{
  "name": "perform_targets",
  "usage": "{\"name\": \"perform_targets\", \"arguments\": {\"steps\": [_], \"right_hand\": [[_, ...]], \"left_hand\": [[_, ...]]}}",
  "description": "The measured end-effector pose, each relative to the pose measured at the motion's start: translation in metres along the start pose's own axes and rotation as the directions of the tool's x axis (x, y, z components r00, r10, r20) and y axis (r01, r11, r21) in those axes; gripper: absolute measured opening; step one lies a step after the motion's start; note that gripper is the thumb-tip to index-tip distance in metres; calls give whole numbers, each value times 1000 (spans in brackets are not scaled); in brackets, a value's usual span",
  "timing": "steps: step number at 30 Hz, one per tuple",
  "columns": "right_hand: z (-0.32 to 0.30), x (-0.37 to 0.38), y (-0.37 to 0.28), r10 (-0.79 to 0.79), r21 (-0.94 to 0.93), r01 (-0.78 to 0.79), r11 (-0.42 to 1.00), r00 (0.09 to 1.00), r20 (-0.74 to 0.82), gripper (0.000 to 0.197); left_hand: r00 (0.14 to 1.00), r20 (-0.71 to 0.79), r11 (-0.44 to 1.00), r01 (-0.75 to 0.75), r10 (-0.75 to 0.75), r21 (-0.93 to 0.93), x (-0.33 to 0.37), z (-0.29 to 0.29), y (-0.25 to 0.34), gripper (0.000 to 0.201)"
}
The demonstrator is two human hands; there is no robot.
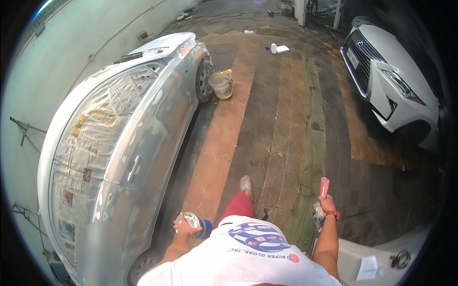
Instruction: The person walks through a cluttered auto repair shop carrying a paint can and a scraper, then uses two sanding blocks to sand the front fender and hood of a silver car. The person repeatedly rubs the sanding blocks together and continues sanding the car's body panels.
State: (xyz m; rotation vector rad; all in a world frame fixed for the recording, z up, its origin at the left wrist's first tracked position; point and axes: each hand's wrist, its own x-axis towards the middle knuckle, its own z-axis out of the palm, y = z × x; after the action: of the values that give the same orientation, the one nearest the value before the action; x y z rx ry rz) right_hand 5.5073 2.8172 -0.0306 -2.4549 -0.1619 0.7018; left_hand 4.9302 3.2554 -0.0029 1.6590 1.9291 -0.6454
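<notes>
The left hand (185, 229) at seven o'clock is closed around a round metal tin with a blue base (194, 222). The right hand (327, 205) at five o'clock grips a red-handled tool (324, 187) and a crumpled grey sheet (317, 214). At nine o'clock stands a sanded silver car (129, 157), its windows masked with newspaper (90, 143). Farther off, at twelve, sit a dirty white bucket (222, 85), then a small white bottle (273, 47) beside a flat white box (283, 48). A white car (391, 81) is at two o'clock.
</notes>
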Motion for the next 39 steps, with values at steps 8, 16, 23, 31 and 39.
{"name": "perform_targets", "arguments": {"steps": [8, 16, 23, 31, 39], "right_hand": [[35, 135, -24, 467, -332, -383, 862, 855, 226, 81], [30, 291, -177, 581, -308, -503, 808, 769, 267, 81], [11, 547, -275, 505, -337, -406, 850, 811, 295, 83], [-100, 878, -439, 404, -249, -346, 905, 883, 238, 83], [-189, 1175, -664, -169, -90, 181, 979, 978, 124, 53]], "left_hand": [[994, 92, 998, 64, -65, 8, 135, -22, 203, 167], [998, 51, 998, -37, 39, -45, 184, -163, 476, 167], [968, -177, 979, -193, 181, -57, 279, -258, 734, 164], [991, -127, 994, -47, 35, -98, 319, -337, 988, 161], [991, 70, 992, 120, -117, -44, 395, -367, 1148, 161]]}}
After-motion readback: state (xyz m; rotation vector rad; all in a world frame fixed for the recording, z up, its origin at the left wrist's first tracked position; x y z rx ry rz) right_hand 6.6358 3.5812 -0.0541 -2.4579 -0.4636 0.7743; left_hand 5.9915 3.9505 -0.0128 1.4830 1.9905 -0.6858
